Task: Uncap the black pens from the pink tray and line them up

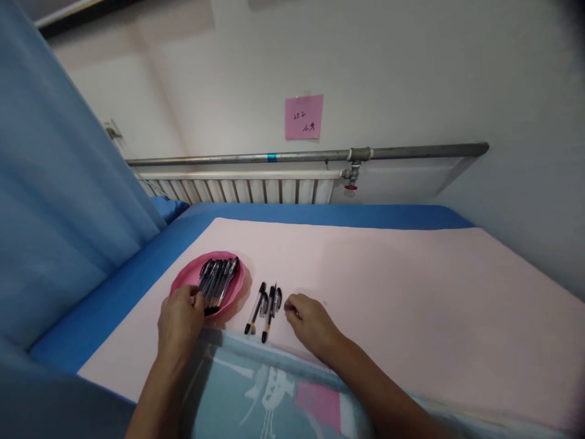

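- your left hand (179,322) reaches forward from the lower edge of the view, back of the hand up, knuckles bent; its fingertips rest on the near ends of the pens in the pink plate (183,277), curled onto them, but you cannot tell whether any pen is actually pinched.
- your right hand (311,322) comes in from the lower right, forearm running diagonally; the hand lies low on the pink sheet (411,292) with fingers curled loosely inward, fingertips just beside the loose pens, holding nothing that shows.
- the bundle of pens (219,283) lies in the plate, packed side by side; their long axes run from near-left to far-right, caps toward the wall, the near ends under your left fingers. they overlap, so the count is unsure: roughly six or seven.
- two loose pens (264,308) lie on the sheet between your hands, nearly parallel, long axes running away from you with a slight lean to the right, capped ends far, tips near the sheet's front edge.
- one plate, sitting on the sheet's left part, just left of the loose pens.
- behind: a blue table (320,214) under the sheet, a radiator (237,190), a pipe (297,156), one pink note (304,117) on the wall, a blue curtain (59,183) at left.
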Demonstrator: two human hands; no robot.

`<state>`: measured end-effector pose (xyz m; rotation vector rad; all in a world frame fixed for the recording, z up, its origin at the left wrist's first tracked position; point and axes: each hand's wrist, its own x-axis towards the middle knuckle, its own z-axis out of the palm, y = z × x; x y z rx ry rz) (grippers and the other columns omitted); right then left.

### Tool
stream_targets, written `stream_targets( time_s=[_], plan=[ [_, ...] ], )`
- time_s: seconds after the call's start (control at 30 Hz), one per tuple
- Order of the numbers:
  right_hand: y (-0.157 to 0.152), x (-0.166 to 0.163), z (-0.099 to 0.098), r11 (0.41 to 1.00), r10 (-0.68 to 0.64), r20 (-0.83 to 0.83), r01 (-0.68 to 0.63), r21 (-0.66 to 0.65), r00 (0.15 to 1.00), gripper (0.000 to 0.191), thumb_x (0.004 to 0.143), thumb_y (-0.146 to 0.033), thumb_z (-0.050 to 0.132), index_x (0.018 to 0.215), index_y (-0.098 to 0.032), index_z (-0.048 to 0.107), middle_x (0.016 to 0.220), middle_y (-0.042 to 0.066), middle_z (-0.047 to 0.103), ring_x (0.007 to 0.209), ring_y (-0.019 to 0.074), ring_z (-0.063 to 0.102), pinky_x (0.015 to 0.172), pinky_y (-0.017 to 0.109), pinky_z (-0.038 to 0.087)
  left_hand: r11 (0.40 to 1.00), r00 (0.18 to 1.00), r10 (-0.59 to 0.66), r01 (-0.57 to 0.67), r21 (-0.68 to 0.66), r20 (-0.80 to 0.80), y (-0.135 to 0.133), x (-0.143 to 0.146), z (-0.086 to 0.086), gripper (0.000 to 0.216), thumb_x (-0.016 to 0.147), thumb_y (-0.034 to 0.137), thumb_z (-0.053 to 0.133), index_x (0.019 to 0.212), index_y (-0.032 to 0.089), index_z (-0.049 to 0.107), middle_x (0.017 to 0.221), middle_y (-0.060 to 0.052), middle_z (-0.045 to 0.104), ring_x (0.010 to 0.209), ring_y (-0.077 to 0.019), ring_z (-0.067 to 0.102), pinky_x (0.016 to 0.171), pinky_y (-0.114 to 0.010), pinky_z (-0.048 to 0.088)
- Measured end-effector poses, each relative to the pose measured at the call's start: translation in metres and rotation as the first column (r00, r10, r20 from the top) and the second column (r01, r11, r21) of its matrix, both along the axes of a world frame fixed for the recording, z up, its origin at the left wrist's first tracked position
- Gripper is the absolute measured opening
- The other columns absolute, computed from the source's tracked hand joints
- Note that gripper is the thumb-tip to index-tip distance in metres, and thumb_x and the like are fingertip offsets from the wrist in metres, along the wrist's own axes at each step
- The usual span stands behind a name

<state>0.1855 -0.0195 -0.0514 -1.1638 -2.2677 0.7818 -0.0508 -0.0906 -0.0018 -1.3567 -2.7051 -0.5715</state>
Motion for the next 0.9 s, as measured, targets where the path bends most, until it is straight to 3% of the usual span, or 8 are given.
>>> stream_targets(
  time_s=[0.07, 0.17, 0.47, 0.67, 0.77, 0.8, 0.83, 0.9],
  plan=[
    [-0.001, 0.000, 0.001, 1.000, 0.004, -0.001, -0.004, -0.004, 1.000, 0.011, 0.075, -0.012, 0.045, 0.074, -0.017, 0.054, 0.075, 0.003, 0.057, 0.067, 0.0133, 0.051, 0.060, 0.022, 0.034, 0.989, 0.996, -0.018, 0.005, -0.149, -0.086, 0.010, -0.013, 0.002, 0.035, 0.079, 0.033, 0.035, 0.090, 0.013, 0.062, 0.087, -0.016, 0.065, 0.082, -0.0290, 0.058, 0.066, -0.035, 0.040],
    [-0.001, 0.001, 0.001, 1.000, 0.005, -0.003, -0.005, -0.009, 1.000, 0.011, 0.076, -0.012, 0.045, 0.074, -0.018, 0.054, 0.075, 0.003, 0.056, 0.067, 0.0132, 0.050, 0.060, 0.022, 0.034, 0.968, 0.996, -0.003, -0.021, -0.251, -0.094, 0.021, -0.022, -0.002, 0.039, 0.079, 0.035, 0.033, 0.088, 0.012, 0.063, 0.089, -0.017, 0.065, 0.080, -0.0296, 0.059, 0.063, -0.035, 0.040],
    [0.000, 0.001, 0.000, 1.000, 0.009, -0.029, -0.010, -0.026, 1.000, 0.011, 0.074, -0.012, 0.046, 0.073, -0.018, 0.055, 0.074, 0.002, 0.057, 0.068, 0.0129, 0.050, 0.060, 0.022, 0.034, 0.966, 0.997, 0.012, -0.031, -0.256, -0.078, 0.037, -0.031, -0.010, 0.037, 0.078, 0.034, 0.035, 0.084, 0.013, 0.064, 0.084, -0.017, 0.067, 0.077, -0.0291, 0.061, 0.060, -0.035, 0.042],
    [-0.001, 0.005, 0.003, 0.999, -0.015, -0.116, 0.010, -0.047, 0.993, 0.012, 0.073, -0.011, 0.046, 0.072, -0.018, 0.057, 0.074, 0.002, 0.057, 0.068, 0.0131, 0.051, 0.061, 0.022, 0.035, 0.981, 0.998, -0.009, -0.003, -0.194, -0.065, 0.031, -0.027, 0.003, 0.031, 0.078, 0.030, 0.035, 0.075, 0.016, 0.062, 0.077, -0.016, 0.067, 0.073, -0.0275, 0.062, 0.056, -0.032, 0.041],
    [-0.002, 0.004, 0.011, 0.997, -0.057, -0.172, 0.046, -0.065, 0.984, 0.012, 0.076, -0.014, 0.045, 0.074, -0.017, 0.057, 0.073, 0.002, 0.058, 0.067, 0.0127, 0.051, 0.061, 0.023, 0.036, 0.998, 0.992, -0.042, 0.037, 0.043, 0.123, 0.023, -0.003, 0.014, 0.028, 0.077, 0.038, 0.041, 0.080, 0.018, 0.060, 0.075, -0.010, 0.066, 0.068, -0.0235, 0.061, 0.055, -0.030, 0.041],
    [-0.003, 0.003, 0.016, 0.995, -0.069, -0.196, 0.054, -0.078, 0.978, 0.013, 0.078, -0.016, 0.045, 0.075, -0.017, 0.057, 0.072, 0.001, 0.058, 0.066, 0.0124, 0.052, 0.061, 0.023, 0.037, 0.983, 0.951, -0.112, 0.065, 0.169, 0.287, 0.021, 0.011, 0.016, 0.026, 0.075, 0.041, 0.046, 0.079, 0.019, 0.059, 0.070, -0.007, 0.065, 0.063, -0.0209, 0.060, 0.053, -0.028, 0.042],
    [-0.004, 0.002, 0.020, 0.993, -0.079, -0.234, 0.055, -0.107, 0.969, 0.015, 0.080, -0.019, 0.044, 0.076, -0.017, 0.058, 0.071, 0.001, 0.057, 0.064, 0.0119, 0.052, 0.060, 0.022, 0.038, 0.956, 0.860, -0.216, 0.090, 0.280, 0.462, 0.020, 0.028, 0.017, 0.026, 0.072, 0.043, 0.050, 0.078, 0.019, 0.058, 0.063, -0.004, 0.063, 0.057, -0.0184, 0.058, 0.050, -0.027, 0.041],
    [-0.006, 0.001, 0.031, 0.970, -0.110, -0.392, 0.013, -0.243, 0.914, 0.018, 0.082, -0.026, 0.043, 0.082, -0.018, 0.059, 0.070, 0.001, 0.057, 0.061, 0.0110, 0.051, 0.055, 0.021, 0.039, 0.898, 0.577, -0.422, 0.163, 0.408, 0.699, 0.020, 0.066, 0.017, 0.027, 0.069, 0.044, 0.055, 0.075, 0.018, 0.055, 0.059, 0.000, 0.059, 0.050, -0.0138, 0.053, 0.048, -0.024, 0.042]
  ],
)
